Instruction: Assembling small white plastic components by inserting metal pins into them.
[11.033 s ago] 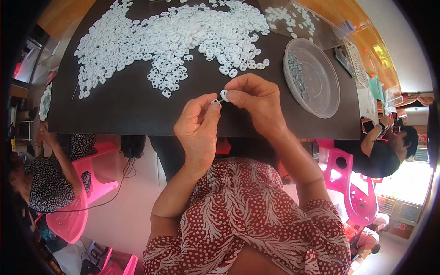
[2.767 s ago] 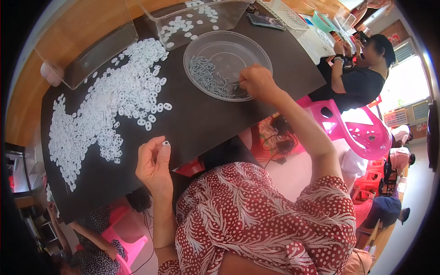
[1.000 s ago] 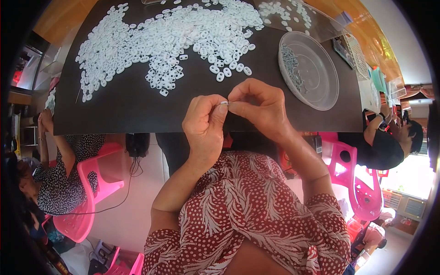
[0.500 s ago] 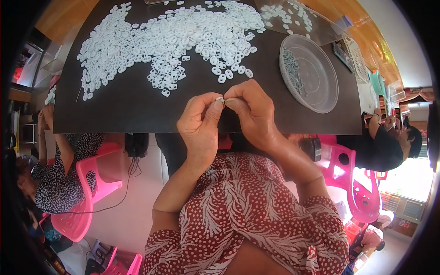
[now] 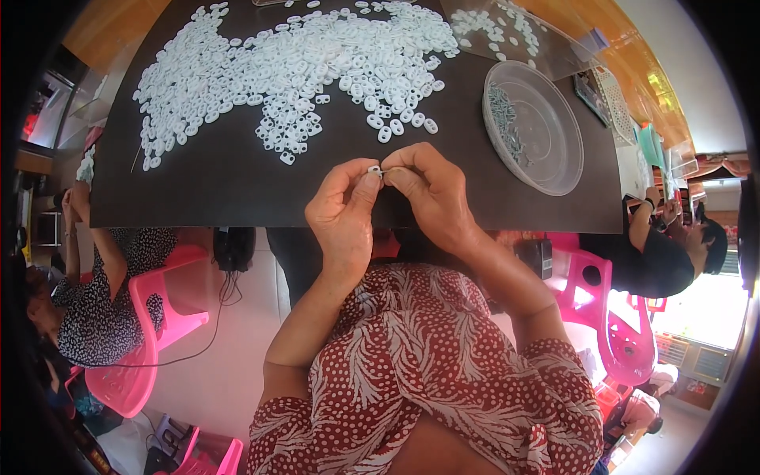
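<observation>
Holding a small white piece (image 5: 374, 169) pinched between thumb and forefinger of the left hand (image 5: 340, 210), above the near part of the dark worktop (image 5: 198, 190). Pinching likewise with thumb and forefinger of the right hand (image 5: 437, 198), tips just beside the white piece; apparently gripping a thin grey pin (image 5: 385, 172), though too small and covered to be certain. Noted beyond the hands a broad heap of white oval pieces (image 5: 317, 59), many two-holed, and at its near edge a cluster of smaller squarish pieces (image 5: 289, 131). Noted to the right a round clear tray (image 5: 558, 134), with grey pins (image 5: 504, 119) gathered along its left side. Recorded farther back a clear box (image 5: 558, 67) with loose white pieces (image 5: 526, 33), plus a dark phone (image 5: 591, 96) near a perforated white basket (image 5: 616, 103). Observed a dark-clothed person (image 5: 669, 261) at far right.
</observation>
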Demonstrator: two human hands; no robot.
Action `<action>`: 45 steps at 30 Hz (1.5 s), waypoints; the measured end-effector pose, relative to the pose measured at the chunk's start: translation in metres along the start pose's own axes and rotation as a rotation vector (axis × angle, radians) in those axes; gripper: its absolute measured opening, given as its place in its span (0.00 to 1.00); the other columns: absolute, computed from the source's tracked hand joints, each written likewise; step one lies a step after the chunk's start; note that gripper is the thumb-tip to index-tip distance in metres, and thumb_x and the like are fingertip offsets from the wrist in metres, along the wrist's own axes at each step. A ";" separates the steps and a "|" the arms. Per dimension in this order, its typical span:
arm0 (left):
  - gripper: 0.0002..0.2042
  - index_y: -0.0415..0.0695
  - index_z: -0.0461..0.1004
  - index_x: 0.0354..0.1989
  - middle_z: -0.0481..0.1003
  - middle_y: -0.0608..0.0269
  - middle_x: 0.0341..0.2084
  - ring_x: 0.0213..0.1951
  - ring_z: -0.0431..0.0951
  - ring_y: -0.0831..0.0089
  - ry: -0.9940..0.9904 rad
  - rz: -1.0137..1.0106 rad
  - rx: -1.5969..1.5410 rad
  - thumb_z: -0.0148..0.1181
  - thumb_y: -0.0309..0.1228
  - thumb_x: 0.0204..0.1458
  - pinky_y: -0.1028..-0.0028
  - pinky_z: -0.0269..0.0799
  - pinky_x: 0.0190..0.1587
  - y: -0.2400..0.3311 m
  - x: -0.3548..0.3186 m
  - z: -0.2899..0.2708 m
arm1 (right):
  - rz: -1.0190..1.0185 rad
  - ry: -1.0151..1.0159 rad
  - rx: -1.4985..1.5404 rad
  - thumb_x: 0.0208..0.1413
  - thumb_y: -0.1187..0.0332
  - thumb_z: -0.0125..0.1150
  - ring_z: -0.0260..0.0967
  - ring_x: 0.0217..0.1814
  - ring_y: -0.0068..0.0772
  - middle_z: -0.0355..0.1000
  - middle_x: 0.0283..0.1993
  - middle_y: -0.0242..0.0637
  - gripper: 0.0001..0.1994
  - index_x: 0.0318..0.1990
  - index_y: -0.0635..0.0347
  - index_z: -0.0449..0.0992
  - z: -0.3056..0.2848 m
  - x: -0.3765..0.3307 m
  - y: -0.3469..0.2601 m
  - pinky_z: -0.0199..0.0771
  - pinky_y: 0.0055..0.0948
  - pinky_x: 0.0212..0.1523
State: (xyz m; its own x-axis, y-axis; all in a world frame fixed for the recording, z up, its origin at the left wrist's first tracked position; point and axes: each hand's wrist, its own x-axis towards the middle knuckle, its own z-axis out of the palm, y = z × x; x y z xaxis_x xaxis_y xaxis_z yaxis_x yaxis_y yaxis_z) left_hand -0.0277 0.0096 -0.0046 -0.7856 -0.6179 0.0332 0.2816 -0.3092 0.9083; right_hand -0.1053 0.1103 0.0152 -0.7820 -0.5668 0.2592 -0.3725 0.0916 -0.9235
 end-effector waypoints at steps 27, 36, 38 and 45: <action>0.08 0.36 0.75 0.40 0.74 0.68 0.27 0.29 0.72 0.84 0.006 0.050 -0.019 0.59 0.24 0.53 0.86 0.62 0.26 -0.005 0.003 0.001 | -0.352 0.212 -0.999 0.39 0.75 0.66 0.62 0.32 0.43 0.66 0.26 0.39 0.07 0.26 0.60 0.72 -0.043 0.040 0.040 0.61 0.38 0.31; 0.09 0.35 0.74 0.42 0.74 0.67 0.25 0.27 0.70 0.84 -0.008 0.005 -0.002 0.58 0.22 0.53 0.86 0.61 0.25 0.000 0.005 0.002 | 0.112 0.105 -0.314 0.44 0.76 0.64 0.65 0.28 0.27 0.69 0.25 0.32 0.04 0.28 0.62 0.74 -0.043 0.022 0.015 0.65 0.28 0.30; 0.09 0.35 0.74 0.42 0.74 0.66 0.25 0.26 0.70 0.84 -0.022 -0.020 -0.018 0.58 0.22 0.53 0.86 0.61 0.25 0.003 0.004 0.003 | 0.235 0.049 0.174 0.48 0.75 0.63 0.65 0.28 0.14 0.73 0.27 0.27 0.05 0.33 0.64 0.77 -0.038 0.016 0.007 0.65 0.19 0.29; 0.09 0.34 0.74 0.42 0.74 0.65 0.27 0.27 0.69 0.85 -0.036 -0.054 -0.052 0.56 0.20 0.53 0.86 0.62 0.28 0.009 -0.002 0.007 | 0.366 -0.056 0.359 0.50 0.74 0.61 0.67 0.30 0.15 0.75 0.30 0.31 0.07 0.37 0.64 0.78 -0.035 0.014 -0.003 0.62 0.15 0.28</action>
State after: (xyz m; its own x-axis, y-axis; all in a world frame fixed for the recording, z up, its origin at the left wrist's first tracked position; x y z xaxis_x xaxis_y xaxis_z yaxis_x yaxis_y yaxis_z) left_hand -0.0274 0.0135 0.0068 -0.8192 -0.5735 0.0009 0.2664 -0.3792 0.8862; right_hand -0.1326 0.1305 0.0312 -0.7972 -0.5943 -0.1059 0.1236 0.0110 -0.9923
